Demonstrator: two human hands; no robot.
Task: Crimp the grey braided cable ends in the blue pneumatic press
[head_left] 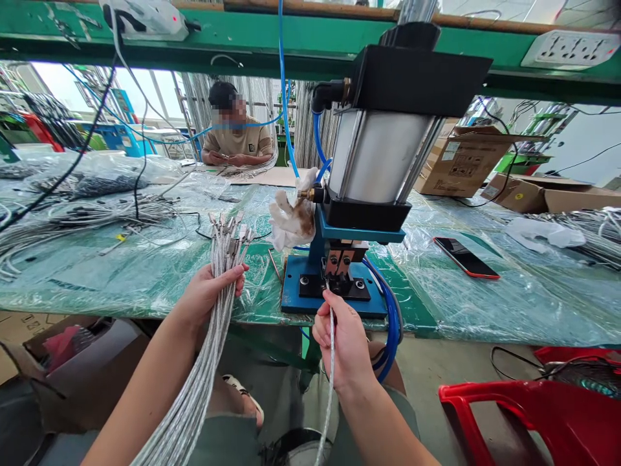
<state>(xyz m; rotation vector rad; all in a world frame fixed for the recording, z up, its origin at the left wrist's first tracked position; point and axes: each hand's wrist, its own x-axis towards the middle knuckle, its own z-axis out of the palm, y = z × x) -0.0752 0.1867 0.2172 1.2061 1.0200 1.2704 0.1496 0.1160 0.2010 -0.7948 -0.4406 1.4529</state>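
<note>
My left hand is closed around a bundle of silvery cables, whose metal end fittings stick up above the fist. The bundle's tails hang down past the table edge. Between thumb and fingers, my right hand pinches a single cable. Its upper end reaches into the jaws of a pneumatic press on a blue base; the tip is hidden there. The rest of that cable drops toward the floor.
A phone lies right of the press, with cardboard boxes behind it. More cables lie at left. Blue air hoses loop beside the base. A red plastic stool stands lower right. Another person sits across the table.
</note>
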